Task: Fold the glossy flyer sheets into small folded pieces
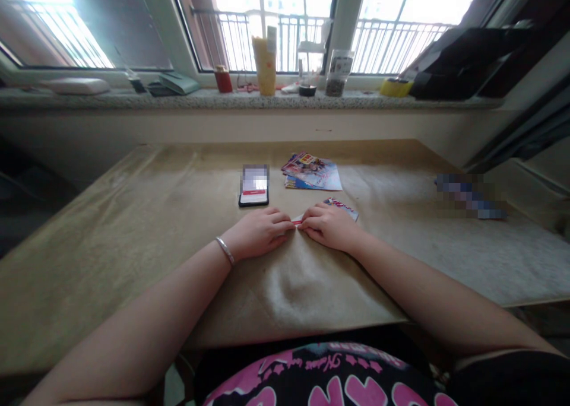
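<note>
A sheet of printed paper point(350, 211) lies on the table under my hands, partly covered by them. Its left tip is a narrow white and red corner that shows between my fingertips. My left hand point(260, 232), with a silver bangle at the wrist, has its fingers closed at that tip. From the other side my right hand point(332, 227) presses and pinches the paper with bent fingers, hiding most of it. Just beyond my left hand lies a phone point(253, 196) with a lit screen. A small pile of colourful printed sheets point(327, 174) rests past my right hand.
A gold-brown cloth point(146, 234) covers the table. A blurred blue packet point(472, 198) lies at the right. Along the stone windowsill point(178, 101) stand a yellow cup point(265, 67), a red bottle point(223, 79), a yellow tape roll point(395, 87) and a black bag point(463, 64).
</note>
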### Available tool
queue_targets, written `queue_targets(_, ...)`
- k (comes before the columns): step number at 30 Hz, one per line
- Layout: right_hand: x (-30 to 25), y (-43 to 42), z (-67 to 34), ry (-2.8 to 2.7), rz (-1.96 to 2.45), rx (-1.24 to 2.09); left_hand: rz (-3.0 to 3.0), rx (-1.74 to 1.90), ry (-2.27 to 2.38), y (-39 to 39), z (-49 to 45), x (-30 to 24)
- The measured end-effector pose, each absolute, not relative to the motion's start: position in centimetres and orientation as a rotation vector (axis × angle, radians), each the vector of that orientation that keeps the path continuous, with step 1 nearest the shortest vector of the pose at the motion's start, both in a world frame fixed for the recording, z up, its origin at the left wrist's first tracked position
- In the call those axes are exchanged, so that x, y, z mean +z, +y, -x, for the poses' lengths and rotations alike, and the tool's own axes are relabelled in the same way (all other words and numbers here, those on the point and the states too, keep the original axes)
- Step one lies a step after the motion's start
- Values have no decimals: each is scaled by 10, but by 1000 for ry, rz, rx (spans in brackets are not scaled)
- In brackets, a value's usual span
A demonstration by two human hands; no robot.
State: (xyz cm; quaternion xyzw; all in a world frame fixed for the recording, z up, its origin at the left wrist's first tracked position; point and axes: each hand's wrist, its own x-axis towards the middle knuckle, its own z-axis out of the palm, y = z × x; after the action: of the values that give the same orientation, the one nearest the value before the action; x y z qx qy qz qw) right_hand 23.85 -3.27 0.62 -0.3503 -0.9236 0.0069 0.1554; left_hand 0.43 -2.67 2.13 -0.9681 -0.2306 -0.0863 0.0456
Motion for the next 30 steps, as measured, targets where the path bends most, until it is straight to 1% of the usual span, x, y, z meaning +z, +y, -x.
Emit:
queue_targets(16, 6, -32, -239, -2665, 997, -20, 2909, -151, -675, -26, -4, 30)
queue_targets(30, 3, -32, -239, -2645, 933, -101, 2869, -153, -714, -24, 1, 31)
